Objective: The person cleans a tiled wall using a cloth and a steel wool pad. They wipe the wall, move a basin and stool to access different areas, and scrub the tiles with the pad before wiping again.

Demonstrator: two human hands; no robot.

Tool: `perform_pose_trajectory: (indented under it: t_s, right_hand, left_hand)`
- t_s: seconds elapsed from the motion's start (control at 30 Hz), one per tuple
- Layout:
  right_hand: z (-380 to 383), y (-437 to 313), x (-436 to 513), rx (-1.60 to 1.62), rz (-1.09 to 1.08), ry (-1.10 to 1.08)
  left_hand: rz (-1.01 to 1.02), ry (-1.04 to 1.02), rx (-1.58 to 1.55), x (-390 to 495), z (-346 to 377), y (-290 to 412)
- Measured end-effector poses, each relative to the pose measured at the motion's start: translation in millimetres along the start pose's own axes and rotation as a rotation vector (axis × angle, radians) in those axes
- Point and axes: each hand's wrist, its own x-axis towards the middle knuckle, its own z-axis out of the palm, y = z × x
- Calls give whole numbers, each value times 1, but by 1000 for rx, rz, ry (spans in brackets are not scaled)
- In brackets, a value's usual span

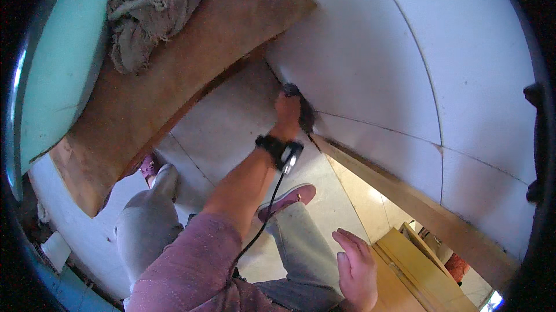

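My left hand (288, 110) reaches forward and grips a dark object (306, 114), too blurred to name. That object lies against the lower edge of the white tiled surface (373, 73), near the end of a wooden rail (391, 186). A black strap with a small device (282, 153) circles the left wrist, and a black cable (265, 220) runs from it along the arm. My right hand (358, 270) hangs at the lower right, fingers apart, with nothing in it. It is nearest to a yellow wooden piece (417, 264).
A brown wooden tabletop (226, 21) crosses the upper left, bearing a crumpled grey-brown rag (156, 12). Beside it a teal object with a curved edge (65, 60) rises at the far left. Below are the tiled floor (195, 147) and my shoe (293, 201).
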Motion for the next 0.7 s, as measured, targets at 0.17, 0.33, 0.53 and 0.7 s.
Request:
perform_pose_trajectory:
  t_s: [0.17,0.33,0.53,0.7]
  right_hand:
    - [-5,-11,8,-29,-68,9]
    - [5,-19,15,-21,-37,-29]
    - [8,-22,14,-8,-48,-50]
    - [7,-19,10,6,-80,-79]
  left_hand:
    - [276,69,368,-58,34,56]
    - [85,139,-7,-21,16,29]
    - [79,78,172,-12,7,10]
    - [-203,42,-46,-5,8,10]
